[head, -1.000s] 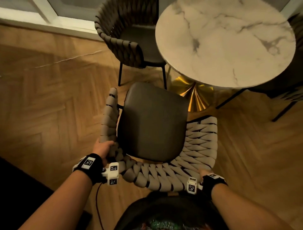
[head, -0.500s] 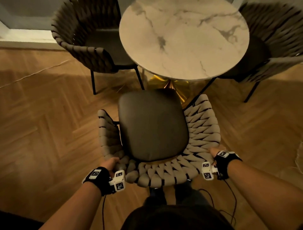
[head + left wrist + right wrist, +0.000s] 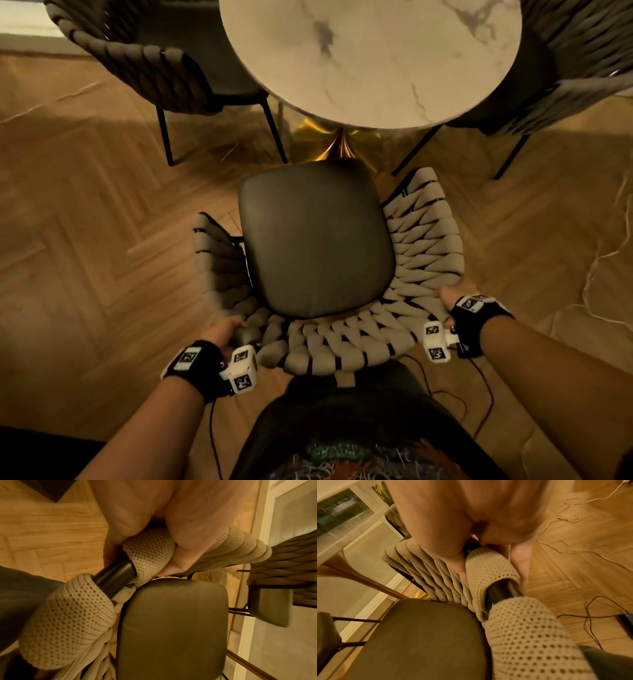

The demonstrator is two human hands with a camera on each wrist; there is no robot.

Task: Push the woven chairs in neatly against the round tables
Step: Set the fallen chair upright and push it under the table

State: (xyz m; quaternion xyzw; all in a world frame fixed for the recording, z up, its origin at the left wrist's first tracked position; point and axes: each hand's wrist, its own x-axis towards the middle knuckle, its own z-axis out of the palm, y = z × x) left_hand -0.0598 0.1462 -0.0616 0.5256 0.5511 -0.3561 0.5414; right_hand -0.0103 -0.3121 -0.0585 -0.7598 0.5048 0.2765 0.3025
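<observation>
A woven chair [image 3: 421, 240] with beige straps and a dark seat cushion [image 3: 315, 236] stands before me, its front edge near the gold base [image 3: 337, 144] of the round marble table [image 3: 370, 58]. My left hand [image 3: 224, 332] grips the back rim at its left; in the left wrist view its fingers [image 3: 137, 513] curl round the strap-wrapped tube [image 3: 149, 550]. My right hand [image 3: 452, 294] grips the rim at the right, its fingers [image 3: 436, 520] wrapped over the woven rim [image 3: 489, 566].
Two darker woven chairs sit tucked at the table, one at the far left [image 3: 144, 61] and one at the far right [image 3: 579, 68]. The floor is herringbone wood [image 3: 85, 240]. A white cord [image 3: 596, 260] lies on the right; dark cables [image 3: 479, 404] trail near my legs.
The chair has swung round to face the table squarely and moved toward it. Both hands have stayed on the back rim, and my view has shifted so the table sits centred ahead.
</observation>
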